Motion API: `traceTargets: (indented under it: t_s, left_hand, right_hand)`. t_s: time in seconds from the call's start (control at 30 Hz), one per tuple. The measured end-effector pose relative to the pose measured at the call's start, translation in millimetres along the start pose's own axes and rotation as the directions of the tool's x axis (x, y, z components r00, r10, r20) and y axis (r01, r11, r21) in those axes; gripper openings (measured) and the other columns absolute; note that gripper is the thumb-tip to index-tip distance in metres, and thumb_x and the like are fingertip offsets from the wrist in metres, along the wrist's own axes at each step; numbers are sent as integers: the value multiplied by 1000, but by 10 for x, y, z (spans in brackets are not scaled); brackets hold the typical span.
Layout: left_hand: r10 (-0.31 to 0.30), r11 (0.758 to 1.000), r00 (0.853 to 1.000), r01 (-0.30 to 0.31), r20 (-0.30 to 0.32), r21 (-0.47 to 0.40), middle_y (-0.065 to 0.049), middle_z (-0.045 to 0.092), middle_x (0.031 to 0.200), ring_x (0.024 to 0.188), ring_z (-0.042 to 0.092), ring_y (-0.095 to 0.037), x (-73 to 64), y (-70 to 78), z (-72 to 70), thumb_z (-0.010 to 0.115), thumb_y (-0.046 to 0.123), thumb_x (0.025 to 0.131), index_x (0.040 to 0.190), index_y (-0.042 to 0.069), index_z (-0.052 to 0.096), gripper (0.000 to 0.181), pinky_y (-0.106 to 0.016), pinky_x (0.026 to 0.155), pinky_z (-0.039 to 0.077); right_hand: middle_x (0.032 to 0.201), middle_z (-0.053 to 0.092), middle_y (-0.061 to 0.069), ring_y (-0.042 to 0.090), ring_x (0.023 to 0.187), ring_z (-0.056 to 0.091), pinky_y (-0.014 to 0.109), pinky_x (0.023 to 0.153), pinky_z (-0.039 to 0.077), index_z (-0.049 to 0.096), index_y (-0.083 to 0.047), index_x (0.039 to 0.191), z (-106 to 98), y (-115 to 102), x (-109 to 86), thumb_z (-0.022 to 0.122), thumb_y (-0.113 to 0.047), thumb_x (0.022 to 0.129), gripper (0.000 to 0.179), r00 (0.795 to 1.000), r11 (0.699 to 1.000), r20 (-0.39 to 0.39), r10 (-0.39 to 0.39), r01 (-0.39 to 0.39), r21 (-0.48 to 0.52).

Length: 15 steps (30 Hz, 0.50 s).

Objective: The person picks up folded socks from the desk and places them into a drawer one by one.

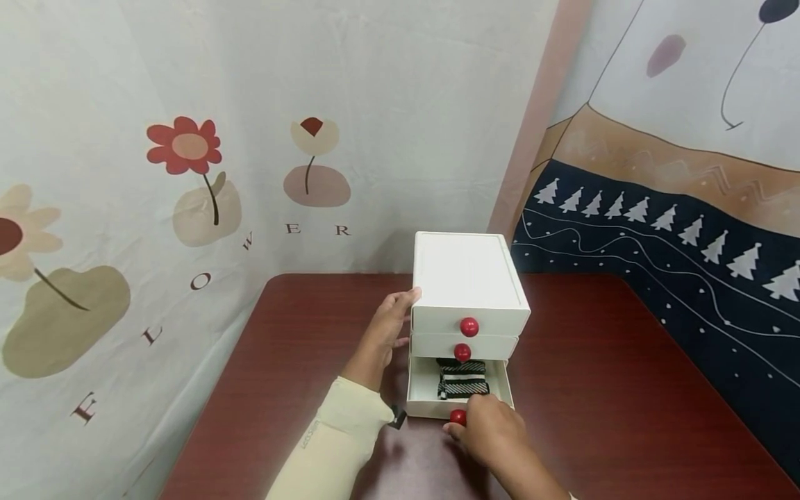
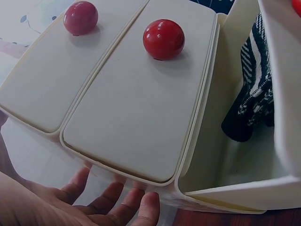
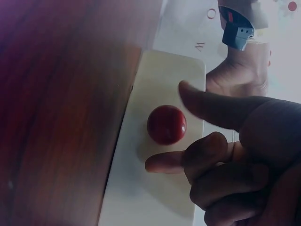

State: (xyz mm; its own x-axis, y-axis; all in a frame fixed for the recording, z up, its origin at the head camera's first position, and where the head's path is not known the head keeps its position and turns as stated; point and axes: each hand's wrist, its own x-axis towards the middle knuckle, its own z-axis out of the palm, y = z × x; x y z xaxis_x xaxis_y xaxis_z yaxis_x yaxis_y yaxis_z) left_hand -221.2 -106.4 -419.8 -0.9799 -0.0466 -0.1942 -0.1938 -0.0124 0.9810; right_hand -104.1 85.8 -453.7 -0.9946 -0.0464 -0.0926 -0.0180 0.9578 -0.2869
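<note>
A white three-drawer box (image 1: 469,271) stands on the table, each drawer with a round red knob. Its bottom drawer (image 1: 427,408) is pulled out, and a folded black-and-white striped knit item (image 1: 464,380) lies inside. Against the box's left side rests my left hand (image 1: 392,323), its fingers (image 2: 109,197) fairly straight along the wall. My right hand (image 1: 496,427) is at the bottom drawer's knob (image 3: 167,125). Thumb and index finger are spread on either side of that knob, with a gap showing in the right wrist view; the other fingers are curled.
The box stands on a dark red-brown table (image 1: 300,347). Behind the table hangs a pale cloth (image 1: 387,139) printed with flowers and letters, and a dark printed cloth (image 1: 625,278) with trees is at the right. The middle drawer (image 2: 136,103) and top drawer are closed.
</note>
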Motion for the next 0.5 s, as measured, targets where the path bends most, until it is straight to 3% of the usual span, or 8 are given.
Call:
traceTargets:
  t_s: [0.5]
  left_hand:
    - [2,1000,1000,-2,18,4,-18,53,160,146,55,-40,4,11,-6,66,63,96,151,14,54,75,-67,110,48]
  right_hand:
    - [72,66,4,21,67,61,48,57,48,49,-19,59,9,-25,136,87,-30,88,49,997,999,-68,-35,37,27]
